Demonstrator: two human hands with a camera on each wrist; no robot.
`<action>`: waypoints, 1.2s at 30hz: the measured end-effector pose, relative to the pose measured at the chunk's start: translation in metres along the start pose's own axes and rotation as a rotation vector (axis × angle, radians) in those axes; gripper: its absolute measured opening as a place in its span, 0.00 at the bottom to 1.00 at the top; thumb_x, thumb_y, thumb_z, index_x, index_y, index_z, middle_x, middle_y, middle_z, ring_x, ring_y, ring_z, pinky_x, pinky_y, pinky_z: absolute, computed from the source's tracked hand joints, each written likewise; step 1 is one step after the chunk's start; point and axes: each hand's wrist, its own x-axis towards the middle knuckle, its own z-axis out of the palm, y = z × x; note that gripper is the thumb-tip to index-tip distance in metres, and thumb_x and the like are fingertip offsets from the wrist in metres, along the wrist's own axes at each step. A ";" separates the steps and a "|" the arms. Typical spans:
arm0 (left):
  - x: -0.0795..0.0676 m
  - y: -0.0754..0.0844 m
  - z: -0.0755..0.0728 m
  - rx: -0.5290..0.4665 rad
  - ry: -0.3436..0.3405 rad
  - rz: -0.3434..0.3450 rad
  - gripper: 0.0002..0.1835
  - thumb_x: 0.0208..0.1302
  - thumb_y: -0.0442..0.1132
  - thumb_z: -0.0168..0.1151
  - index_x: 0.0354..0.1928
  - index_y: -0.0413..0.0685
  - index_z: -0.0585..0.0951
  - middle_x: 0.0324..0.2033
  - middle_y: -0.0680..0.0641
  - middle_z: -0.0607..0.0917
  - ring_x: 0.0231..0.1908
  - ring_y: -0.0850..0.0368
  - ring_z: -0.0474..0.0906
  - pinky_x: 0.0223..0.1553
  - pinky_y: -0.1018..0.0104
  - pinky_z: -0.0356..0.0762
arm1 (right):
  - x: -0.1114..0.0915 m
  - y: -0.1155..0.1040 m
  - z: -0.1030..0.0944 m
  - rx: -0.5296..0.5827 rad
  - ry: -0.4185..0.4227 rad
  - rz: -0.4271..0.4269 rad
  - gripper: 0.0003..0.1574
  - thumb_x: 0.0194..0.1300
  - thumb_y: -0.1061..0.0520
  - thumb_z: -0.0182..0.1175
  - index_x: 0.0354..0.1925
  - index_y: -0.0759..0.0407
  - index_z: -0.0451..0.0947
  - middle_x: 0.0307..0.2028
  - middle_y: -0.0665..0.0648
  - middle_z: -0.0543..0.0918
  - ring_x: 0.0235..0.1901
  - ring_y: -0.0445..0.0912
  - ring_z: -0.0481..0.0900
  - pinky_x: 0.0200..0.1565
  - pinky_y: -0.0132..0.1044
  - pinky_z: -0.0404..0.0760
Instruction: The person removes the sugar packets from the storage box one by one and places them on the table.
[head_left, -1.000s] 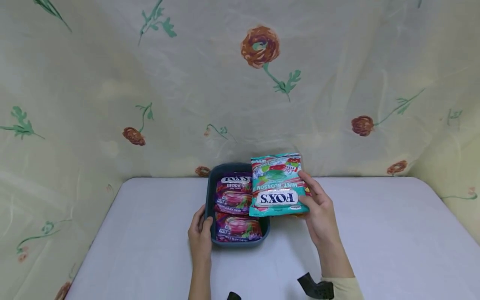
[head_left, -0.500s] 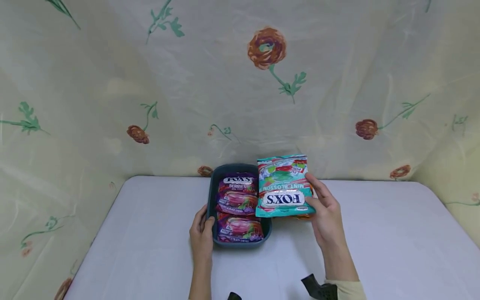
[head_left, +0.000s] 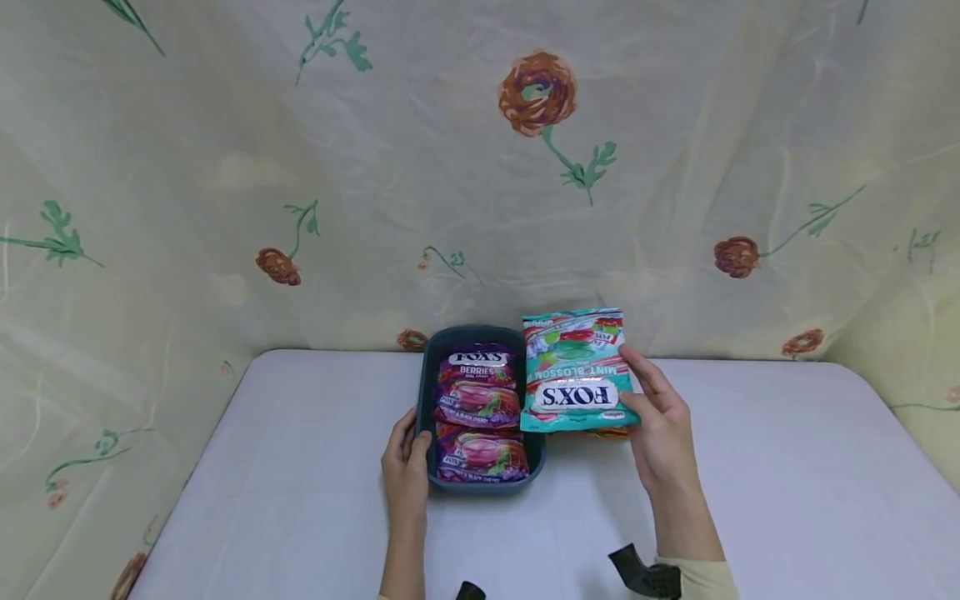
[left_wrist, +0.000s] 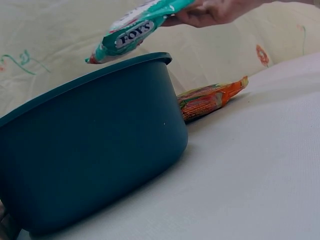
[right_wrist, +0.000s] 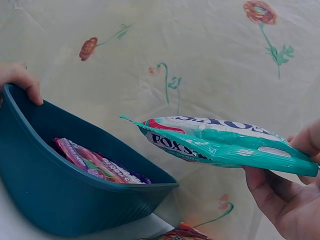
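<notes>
My left hand (head_left: 405,462) grips the near left side of a dark teal plastic bin (head_left: 480,489), thumb over its rim. Inside the bin lie two purple candy bags, one (head_left: 480,398) farther back and one (head_left: 482,457) nearer, both marked with berries. My right hand (head_left: 663,433) pinches the right edge of a mint-green candy bag (head_left: 573,358), its lettering upside down in the head view. In the left wrist view this green bag (left_wrist: 135,32) hangs above the level of the bin's rim. In the right wrist view, fingers (right_wrist: 260,195) support it from below.
An orange candy bag (left_wrist: 212,100) lies on the white tabletop (head_left: 765,467), just right of the bin and mostly hidden under the green bag in the head view. A flower-patterned curtain (head_left: 360,167) hangs behind the table's far edge.
The green bag has shifted right, away from over the bin, uncovering more of the bin's right rim and the purple bags. My left hand keeps its hold on the bin.
</notes>
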 end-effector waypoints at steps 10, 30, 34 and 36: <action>0.000 -0.001 0.001 -0.002 0.004 0.004 0.21 0.67 0.36 0.51 0.61 0.51 0.73 0.61 0.45 0.75 0.62 0.53 0.72 0.61 0.69 0.71 | 0.001 -0.002 -0.009 0.030 0.027 -0.002 0.29 0.71 0.64 0.43 0.68 0.51 0.63 0.72 0.52 0.56 0.65 0.48 0.62 0.52 0.23 0.77; -0.002 0.000 0.002 0.007 -0.004 0.008 0.21 0.68 0.36 0.50 0.62 0.51 0.73 0.62 0.44 0.74 0.63 0.53 0.70 0.62 0.69 0.70 | 0.002 -0.004 -0.030 0.088 0.083 0.008 0.27 0.71 0.60 0.48 0.67 0.54 0.65 0.70 0.56 0.59 0.56 0.43 0.71 0.50 0.25 0.79; -0.002 0.000 0.002 0.009 0.000 0.008 0.21 0.67 0.35 0.50 0.62 0.51 0.73 0.62 0.44 0.75 0.63 0.53 0.70 0.61 0.71 0.70 | 0.002 -0.004 -0.033 0.090 0.101 0.015 0.27 0.71 0.58 0.48 0.67 0.55 0.65 0.69 0.56 0.59 0.57 0.43 0.71 0.50 0.24 0.79; -0.002 0.002 0.002 0.013 0.003 0.008 0.21 0.67 0.35 0.50 0.62 0.51 0.73 0.62 0.44 0.75 0.63 0.52 0.71 0.61 0.71 0.71 | 0.002 -0.004 -0.034 0.092 0.112 0.021 0.27 0.71 0.58 0.48 0.67 0.54 0.65 0.69 0.56 0.59 0.57 0.43 0.71 0.50 0.24 0.78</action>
